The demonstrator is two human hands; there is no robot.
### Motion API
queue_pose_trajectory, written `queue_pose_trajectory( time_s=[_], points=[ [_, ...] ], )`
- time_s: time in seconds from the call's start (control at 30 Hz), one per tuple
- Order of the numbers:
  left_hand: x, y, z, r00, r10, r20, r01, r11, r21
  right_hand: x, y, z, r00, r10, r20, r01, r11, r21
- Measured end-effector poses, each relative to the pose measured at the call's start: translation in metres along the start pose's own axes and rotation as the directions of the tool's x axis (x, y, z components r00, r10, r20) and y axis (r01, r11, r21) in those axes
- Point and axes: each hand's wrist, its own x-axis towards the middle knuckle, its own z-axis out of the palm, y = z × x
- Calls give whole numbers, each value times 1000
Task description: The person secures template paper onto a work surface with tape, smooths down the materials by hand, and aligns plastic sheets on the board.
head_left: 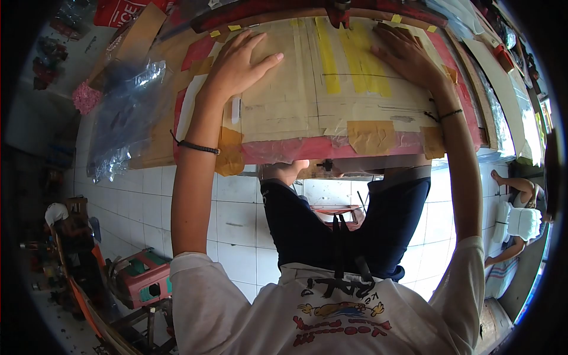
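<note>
Both hands rest on a taped cardboard-coloured board [278, 106] that lies on the worktable. My left hand [239, 65] is flat near the board's upper left, fingers spread and thumb pointing inward, holding nothing. At the upper right, my right hand [409, 57] lies palm down with its fingers apart, also holding nothing. Yellow tape strips [355, 59] run down the board between the hands. Brown tape [371, 137] and pink tape [278, 149] cover its near edge. Just beyond the fingertips, a red metal bar [284, 16] crosses the far side.
Clear plastic sheeting [127, 106] and a pink fluffy bundle [87, 97] lie left. Cardboard strips [503, 89] stand at the right. A pink and green plastic stool or crate [142, 278] is on the tiled floor [236, 231]. Another person [520, 219] sits at right.
</note>
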Motion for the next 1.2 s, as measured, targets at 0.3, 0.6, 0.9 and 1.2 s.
queue_pose_trajectory(
  time_s=[0.3,0.6,0.9,1.2],
  points=[
    [-5,21,-15,994,92,-59,-85,990,109,-10,-5,-20,976,-153,-157,190,948,254],
    [0,31,-24,905,412,-110,-411,911,30,-19,-18,-31,979,-130,-159,194,843,502],
    [-10,14,-55,986,164,8,-158,963,-220,-21,-19,-30,976,-125,-178,193,872,449],
    [-24,-13,-53,990,135,46,-132,990,-53,-100,-47,-55,980,-71,-187,107,976,190]
  ],
)
